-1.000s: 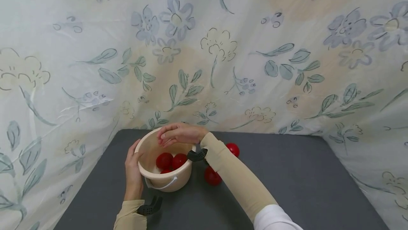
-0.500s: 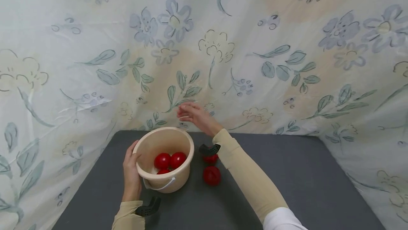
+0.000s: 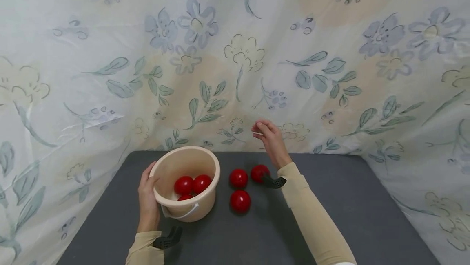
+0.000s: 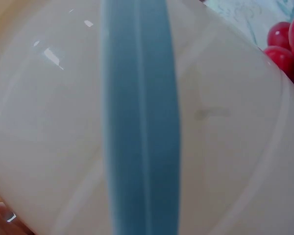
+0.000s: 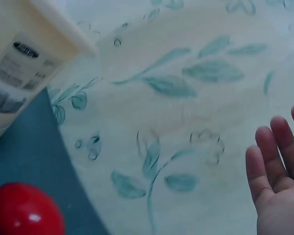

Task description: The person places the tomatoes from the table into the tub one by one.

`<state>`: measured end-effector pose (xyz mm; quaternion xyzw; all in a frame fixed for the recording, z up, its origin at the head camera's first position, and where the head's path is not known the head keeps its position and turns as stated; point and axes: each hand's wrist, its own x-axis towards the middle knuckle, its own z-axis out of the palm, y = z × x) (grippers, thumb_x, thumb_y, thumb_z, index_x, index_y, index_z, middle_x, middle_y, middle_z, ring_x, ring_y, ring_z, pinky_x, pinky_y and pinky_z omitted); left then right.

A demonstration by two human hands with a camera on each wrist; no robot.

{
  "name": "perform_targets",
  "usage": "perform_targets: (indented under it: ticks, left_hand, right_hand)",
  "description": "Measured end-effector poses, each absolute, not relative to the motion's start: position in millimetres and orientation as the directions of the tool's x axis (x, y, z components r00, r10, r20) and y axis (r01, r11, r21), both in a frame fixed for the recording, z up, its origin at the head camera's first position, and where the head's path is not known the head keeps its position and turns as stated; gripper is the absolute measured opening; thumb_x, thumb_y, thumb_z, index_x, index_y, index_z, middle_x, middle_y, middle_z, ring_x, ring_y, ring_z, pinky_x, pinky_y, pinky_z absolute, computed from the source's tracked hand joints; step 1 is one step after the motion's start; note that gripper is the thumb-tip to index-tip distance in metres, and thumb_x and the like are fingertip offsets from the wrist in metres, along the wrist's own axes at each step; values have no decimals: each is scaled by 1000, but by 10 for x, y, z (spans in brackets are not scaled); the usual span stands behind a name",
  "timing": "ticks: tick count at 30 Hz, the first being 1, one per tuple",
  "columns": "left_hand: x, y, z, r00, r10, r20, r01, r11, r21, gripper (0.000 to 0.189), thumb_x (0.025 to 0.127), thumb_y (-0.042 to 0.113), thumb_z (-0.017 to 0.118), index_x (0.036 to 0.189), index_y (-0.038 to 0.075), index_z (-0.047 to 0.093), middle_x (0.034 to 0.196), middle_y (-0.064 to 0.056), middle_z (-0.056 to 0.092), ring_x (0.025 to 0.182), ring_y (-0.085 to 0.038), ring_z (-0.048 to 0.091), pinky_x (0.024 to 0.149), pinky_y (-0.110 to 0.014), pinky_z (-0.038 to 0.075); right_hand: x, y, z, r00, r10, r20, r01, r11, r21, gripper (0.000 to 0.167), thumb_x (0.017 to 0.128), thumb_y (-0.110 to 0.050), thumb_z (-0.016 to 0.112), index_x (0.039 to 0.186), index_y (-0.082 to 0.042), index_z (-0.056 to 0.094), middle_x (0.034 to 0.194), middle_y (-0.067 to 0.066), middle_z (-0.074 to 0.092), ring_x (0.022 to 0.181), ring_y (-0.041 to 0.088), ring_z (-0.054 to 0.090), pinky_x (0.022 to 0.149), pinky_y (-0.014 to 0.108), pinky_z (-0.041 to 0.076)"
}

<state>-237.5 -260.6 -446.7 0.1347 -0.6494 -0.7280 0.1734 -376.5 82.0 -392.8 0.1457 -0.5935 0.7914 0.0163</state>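
Note:
My left hand [image 3: 147, 202] holds the left rim of a cream plastic bucket [image 3: 205, 204], the thumb over the edge. The bucket's pale handle [image 3: 180, 217] hangs down at its front; in the left wrist view the bucket wall [image 4: 225, 147] fills most of the picture. At the bottom inside lie glossy red balls [image 3: 183, 185], one partly hidden by the front rim. To the right of the bucket, several more red balls [image 3: 240, 202] rest on the table. My right hand [image 3: 271, 140] is raised above the rearmost ball, fingers loosely extended, holding nothing; its fingers [image 5: 267, 152] show in the right wrist view.
A dark grey table [image 3: 330, 212] lies under everything. A floral cloth [image 3: 235, 73] hangs behind it and along both sides. Each wrist wears a black strap mount [image 3: 168, 238]. A printed label [image 5: 22, 63] is on the bucket.
My right hand has moved from above the bucket to the right, past its rim, and now hovers over the balls on the table. My left hand keeps holding the bucket.

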Motion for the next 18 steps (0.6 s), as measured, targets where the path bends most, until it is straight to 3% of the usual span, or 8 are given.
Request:
perform_targets:
  ticks: [5, 9, 14, 18]
  left_hand:
    - [-2354, -2617, -4488, -905, -426, 12, 57, -94, 994, 50, 104, 20, 31, 154, 17, 42, 157, -2, 40, 135, -11, 40, 122, -43, 29]
    - [-2339, -2610, -4497, -906, -422, 14, 55, -84, 995, 51, 105, 21, 31, 155, 18, 41, 158, -3, 39, 137, -13, 38, 124, -50, 25]
    - [-2351, -2607, -4486, -907, -421, 26, 66, -81, 995, 51, 105, 22, 32, 154, 19, 41, 158, -3, 40, 136, -13, 39, 123, -51, 26]
    - [-2360, -2610, -4481, -906, -423, 29, 68, -78, 995, 51, 105, 21, 32, 154, 18, 41, 157, -2, 40, 136, -12, 40, 123, -51, 26]
  right_hand:
    - [-3751, 962, -4255, -975, -86, 206, -170, -309, -936, 41, 104, -32, 56, 127, 1, 52, 117, -1, 62, 121, 21, 56, 111, 39, 43]
    - [-3703, 1053, -4549, -986, -14, 164, -152, -291, -945, 42, 103, -31, 58, 128, 2, 52, 118, -1, 61, 117, 15, 57, 116, 47, 36]
    - [-3622, 1092, -4860, -990, 97, 107, -118, -119, -986, 48, 99, -36, 64, 131, -1, 57, 127, 5, 61, 116, 13, 58, 111, 40, 42]
    - [-3575, 1096, -5038, -990, 107, 88, -90, -18, -996, 52, 96, -39, 68, 135, -7, 59, 141, 14, 57, 125, 19, 55, 111, 40, 40]
